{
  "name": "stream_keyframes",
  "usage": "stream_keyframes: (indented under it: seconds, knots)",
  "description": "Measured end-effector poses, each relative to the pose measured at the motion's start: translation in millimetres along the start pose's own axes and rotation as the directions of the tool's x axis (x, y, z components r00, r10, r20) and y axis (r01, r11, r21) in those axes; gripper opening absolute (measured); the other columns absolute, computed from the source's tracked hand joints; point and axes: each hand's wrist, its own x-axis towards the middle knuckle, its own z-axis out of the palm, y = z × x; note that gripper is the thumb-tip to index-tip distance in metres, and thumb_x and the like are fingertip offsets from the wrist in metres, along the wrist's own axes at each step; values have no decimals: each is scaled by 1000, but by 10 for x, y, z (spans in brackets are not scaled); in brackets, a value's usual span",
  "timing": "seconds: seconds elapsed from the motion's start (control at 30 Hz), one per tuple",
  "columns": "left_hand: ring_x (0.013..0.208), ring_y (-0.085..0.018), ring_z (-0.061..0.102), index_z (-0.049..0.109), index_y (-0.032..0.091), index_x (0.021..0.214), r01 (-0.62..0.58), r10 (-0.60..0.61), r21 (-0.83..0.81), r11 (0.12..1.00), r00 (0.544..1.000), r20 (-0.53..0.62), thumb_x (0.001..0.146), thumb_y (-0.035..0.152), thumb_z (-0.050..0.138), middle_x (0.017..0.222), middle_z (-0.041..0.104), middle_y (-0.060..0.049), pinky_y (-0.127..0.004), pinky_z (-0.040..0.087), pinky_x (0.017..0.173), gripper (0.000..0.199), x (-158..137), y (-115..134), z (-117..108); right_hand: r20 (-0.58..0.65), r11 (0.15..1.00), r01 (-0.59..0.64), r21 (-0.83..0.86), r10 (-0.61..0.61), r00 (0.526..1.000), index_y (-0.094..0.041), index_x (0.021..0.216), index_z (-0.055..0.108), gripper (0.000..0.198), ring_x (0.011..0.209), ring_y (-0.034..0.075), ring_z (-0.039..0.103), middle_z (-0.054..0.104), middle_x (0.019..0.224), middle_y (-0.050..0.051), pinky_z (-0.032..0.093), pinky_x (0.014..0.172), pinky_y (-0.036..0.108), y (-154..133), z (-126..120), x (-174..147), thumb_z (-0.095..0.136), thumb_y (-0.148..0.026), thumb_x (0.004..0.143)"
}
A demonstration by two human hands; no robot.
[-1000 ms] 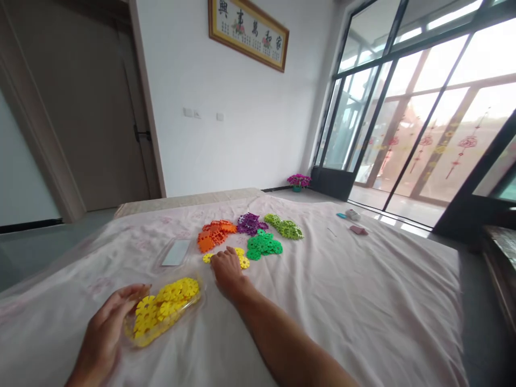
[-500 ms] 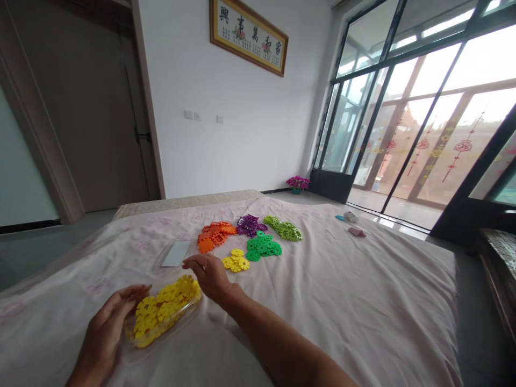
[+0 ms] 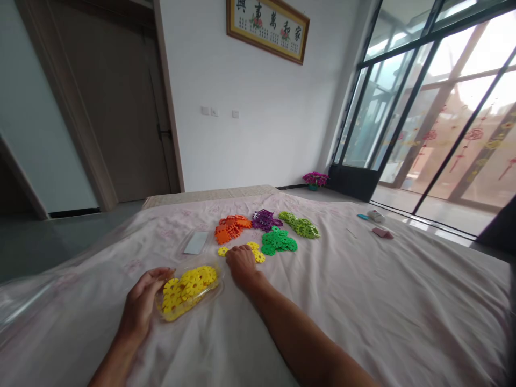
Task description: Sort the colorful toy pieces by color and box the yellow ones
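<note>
My left hand [image 3: 147,293] grips the left rim of a clear plastic box [image 3: 220,287] with thumb and fingers. Inside lie many yellow flower-shaped plastic discs [image 3: 189,287]. Beyond the box's right end, my right hand [image 3: 242,263] is closed and palm-down over the small yellow pile. At its fingertips, on the left side, a yellow disc [image 3: 222,251] shows. More loose yellow discs [image 3: 258,253] peek out to the right of this hand, which partly covers them. The undersides of the right fingers are hidden.
Behind the hands are piles of orange [image 3: 230,228], purple [image 3: 265,220], green [image 3: 279,241] and light green pieces [image 3: 300,224]. A clear lid with a white label [image 3: 196,243] lies behind the box. Small items [image 3: 374,216] sit at right on the pink bedsheet [image 3: 363,301].
My right hand has moved from the box's far edge to the small yellow pile, whose discs are now spread apart. My left hand remains on the box. The view has turned left.
</note>
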Motion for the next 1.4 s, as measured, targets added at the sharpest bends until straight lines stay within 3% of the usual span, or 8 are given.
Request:
stream_keyframes:
  seconds: [0.2,0.5,0.63,0.87,0.97,1.13,1.3,1.4]
  knots:
    - [96,-21,67,65,18,99,-12,13,-19,1000,1000,21,69,34,66,98,75,-5,-27,49,79,34,-15,5,16,-110,998,47,53,-41,993,-24,117,66,27,113,21,56,67,122,7,31,101,35,27,33,24,55,-34,95]
    - [90,-22,66,65,17,98,-38,37,17,999,999,17,70,38,67,93,73,-5,-28,47,75,35,-65,63,46,-111,996,79,47,-73,991,-25,117,66,28,111,22,54,69,117,6,32,95,33,9,55,116,55,-38,95]
    - [92,-22,66,65,17,98,-50,50,17,999,999,11,69,36,66,95,74,-5,-29,47,76,34,-61,52,48,-58,988,150,34,-148,987,-23,99,71,23,102,20,57,72,106,5,33,91,32,-14,84,149,51,-34,98]
    - [93,-22,66,65,18,98,-55,55,-2,998,998,22,68,33,65,99,74,-6,-29,48,79,34,-47,52,49,-177,993,-10,114,31,984,-22,98,71,25,92,20,63,73,96,7,37,84,29,3,86,168,46,-27,99]
    - [89,-22,67,65,17,98,-61,61,-6,998,998,25,68,34,64,99,74,-7,-30,48,77,34,-49,60,55,-316,951,-17,308,119,941,-21,100,71,31,93,19,64,73,97,7,40,84,27,3,69,168,41,-29,101]
    - [84,-20,65,64,17,100,-41,41,1,999,999,30,69,33,63,97,74,-6,-29,47,74,35,-58,60,48,-490,802,207,560,118,864,-19,100,72,30,91,20,66,74,98,7,46,85,30,-162,15,121,45,-31,99]
    - [88,-20,65,64,18,101,-33,33,-7,999,998,46,71,35,64,97,73,-5,-28,46,77,34,-55,51,41,-468,670,402,624,-91,879,-24,104,73,25,92,18,67,75,98,4,47,88,30,-350,-33,10,50,-32,97]
    - [89,-21,66,64,18,101,-30,31,-17,999,999,45,71,34,63,98,73,-5,-29,47,77,34,-57,48,48,-474,683,343,644,5,880,-22,105,73,27,94,19,67,75,100,5,48,90,32,-262,-11,36,49,-31,97]
